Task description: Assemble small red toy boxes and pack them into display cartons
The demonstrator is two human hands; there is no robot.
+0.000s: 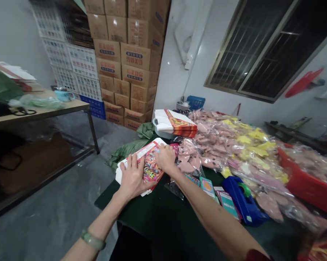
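On my head feed, the printed card carton blank (152,167) lay flat near the left edge of the worktop (163,226), its red and multicoloured print facing up and its white card showing along the left side. Both hands were on it, apart and not clamped. The left hand (133,177) was spread open across the lower part, and the right hand (165,158) pressed down on the far end. A green stone bangle (92,240) circled the left wrist.

Just beyond the blank, a stack of folded cartons (175,123) sat on a white plastic tub (160,129). To the right of the right hand, clear bags of pink goods (215,134) were heaped across the worktop, with yellow pieces among them. Closer to the near edge lay small printed cards (207,187) and a blue tape dispenser (241,199). A red plastic crate (307,181) stood at the far right.

A green sack (127,150) draped over the left edge. Behind it, cardboard boxes (125,61) were stacked against the wall, and a side table (38,112) held a blue enamel mug (63,95).
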